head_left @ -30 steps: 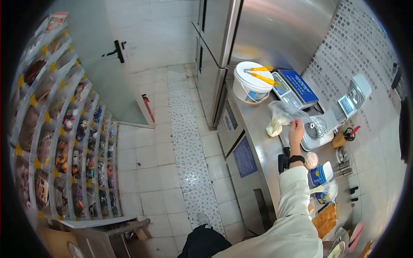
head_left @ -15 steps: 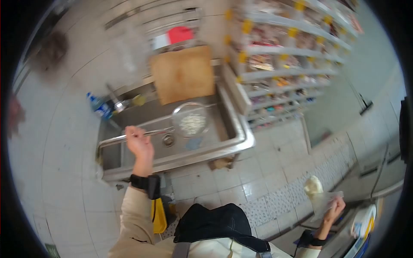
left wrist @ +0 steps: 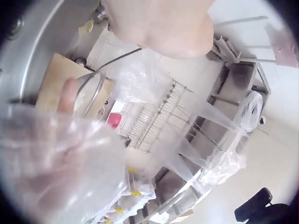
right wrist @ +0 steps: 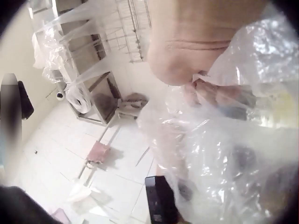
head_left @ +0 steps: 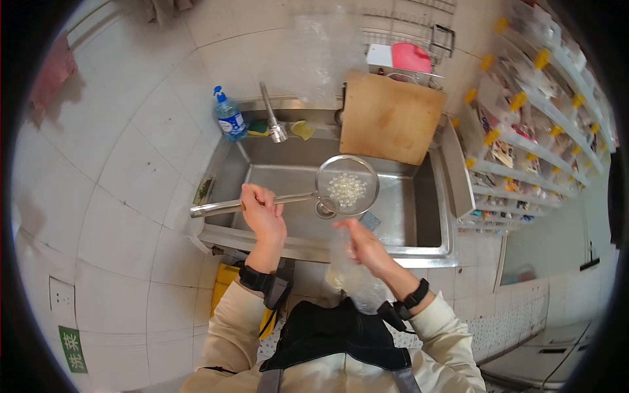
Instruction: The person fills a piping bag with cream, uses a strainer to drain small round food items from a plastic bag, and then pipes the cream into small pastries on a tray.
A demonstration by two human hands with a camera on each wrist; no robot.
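My left hand point(head_left: 263, 219) grips the long metal handle of a round mesh strainer point(head_left: 298, 198) held over a steel sink point(head_left: 429, 203). Small, round, whitish balls point(head_left: 347, 190) lie in its mesh. The strainer point(left wrist: 96, 95) also shows in the left wrist view, beyond the left hand point(left wrist: 161, 28). At the sink's front edge my right hand point(head_left: 370, 249) pinches the gathered top of a clear plastic bag point(head_left: 367, 291). The bag hangs down toward the apron, with something pale yellow inside. Up close in the right wrist view, the crinkled bag point(right wrist: 210, 149) covers part of the right hand point(right wrist: 205, 51).
A wooden board point(head_left: 393, 118) leans at the sink's back right. The tap point(head_left: 272, 118), a blue soap bottle point(head_left: 229, 114) and a yellow-green sponge point(head_left: 303, 130) are at the back left. Clear-boxed shelves point(head_left: 524, 131) stand on the right; a yellow bin point(head_left: 224, 288) is below on the left.
The view has turned from the counter with the scales to the sink. My right hand has carried the bag from the right to in front of me. The left hand still holds the strainer.
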